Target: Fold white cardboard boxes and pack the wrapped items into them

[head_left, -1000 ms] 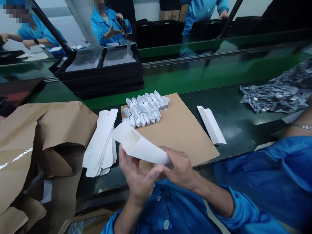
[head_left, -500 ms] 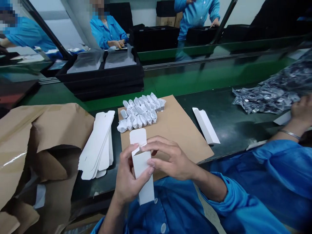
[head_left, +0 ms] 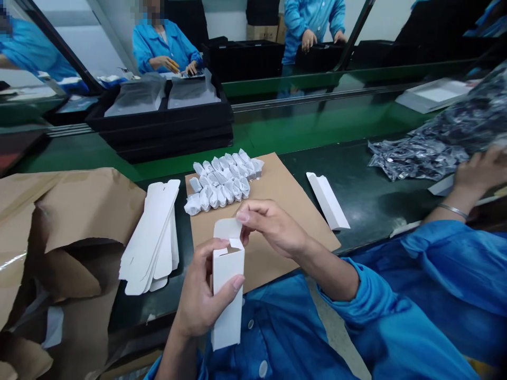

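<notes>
A tall white carton (head_left: 228,295) stands upright in front of me, its top end uncovered and its lid flap raised. My left hand (head_left: 208,293) is wrapped round the carton's body, thumb across the front. My right hand (head_left: 273,224) pinches the corner of the raised flap (head_left: 226,228) between thumb and fingers. Behind the carton, several small paper-wrapped pieces (head_left: 222,182) lie in rows on a brown cardboard sheet (head_left: 293,211). A stack of flat white carton blanks (head_left: 152,237) lies to the left of my hands.
A partly folded white carton (head_left: 328,200) lies right of the sheet. Torn brown paper (head_left: 91,211) fills the left side. Black trays (head_left: 166,126) are stacked beyond. Clear plastic bags (head_left: 423,150) lie at right, near a co-worker's hand (head_left: 479,171). Other people work across the green line (head_left: 301,124).
My right hand has moved from the carton's top edge up to the lid flap and now pinches it. The left hand keeps its hold, with the carton slightly lower and more upright.
</notes>
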### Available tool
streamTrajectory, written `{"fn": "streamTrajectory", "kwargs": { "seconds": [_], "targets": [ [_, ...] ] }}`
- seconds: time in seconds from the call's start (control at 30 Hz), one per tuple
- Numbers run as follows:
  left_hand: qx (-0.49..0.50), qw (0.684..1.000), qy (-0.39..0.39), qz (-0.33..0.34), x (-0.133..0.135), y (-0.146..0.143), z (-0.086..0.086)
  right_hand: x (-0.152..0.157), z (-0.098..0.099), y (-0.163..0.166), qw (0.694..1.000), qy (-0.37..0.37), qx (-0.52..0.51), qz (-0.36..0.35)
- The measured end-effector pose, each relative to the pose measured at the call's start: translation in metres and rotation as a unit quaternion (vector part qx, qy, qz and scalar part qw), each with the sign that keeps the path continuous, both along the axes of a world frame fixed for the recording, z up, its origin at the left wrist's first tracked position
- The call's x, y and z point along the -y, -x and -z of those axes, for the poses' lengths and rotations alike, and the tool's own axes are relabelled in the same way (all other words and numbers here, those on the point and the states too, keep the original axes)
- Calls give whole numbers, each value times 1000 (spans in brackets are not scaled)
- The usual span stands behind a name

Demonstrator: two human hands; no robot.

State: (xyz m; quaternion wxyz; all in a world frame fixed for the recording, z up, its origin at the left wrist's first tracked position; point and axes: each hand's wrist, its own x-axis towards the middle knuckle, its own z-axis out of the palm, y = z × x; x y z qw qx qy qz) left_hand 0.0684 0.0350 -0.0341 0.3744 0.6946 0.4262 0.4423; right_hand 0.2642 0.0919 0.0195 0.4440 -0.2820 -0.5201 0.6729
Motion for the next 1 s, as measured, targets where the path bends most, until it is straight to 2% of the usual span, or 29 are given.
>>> {"fn": "streamTrajectory", "kwargs": {
  "seconds": [0.2, 0.33, 0.43, 0.63, 0.8, 1.0],
  "targets": [
    [-62, 995, -63, -51, 2, 1, 3, 3, 2, 3, 997, 0, 21, -68],
    [-13, 995, -54, -86, 6, -7, 10, 4, 5, 3, 999, -1, 16, -47],
    [-15, 996, -41, -81, 8, -9, 10, 5, 4, 3, 999, -9, 12, -32],
    [-113, 988, -89, -54, 4, 3, 4, 8, 0, 4, 1000, -3, 17, -19],
    [-104, 992, -62, -31, 4, 5, -1, 12, 0, 5, 999, -13, 34, -1],
    [-77, 995, -47, -43, 5, 4, 0, 15, -8, -2, 990, -87, 107, -3]
  ]
}}
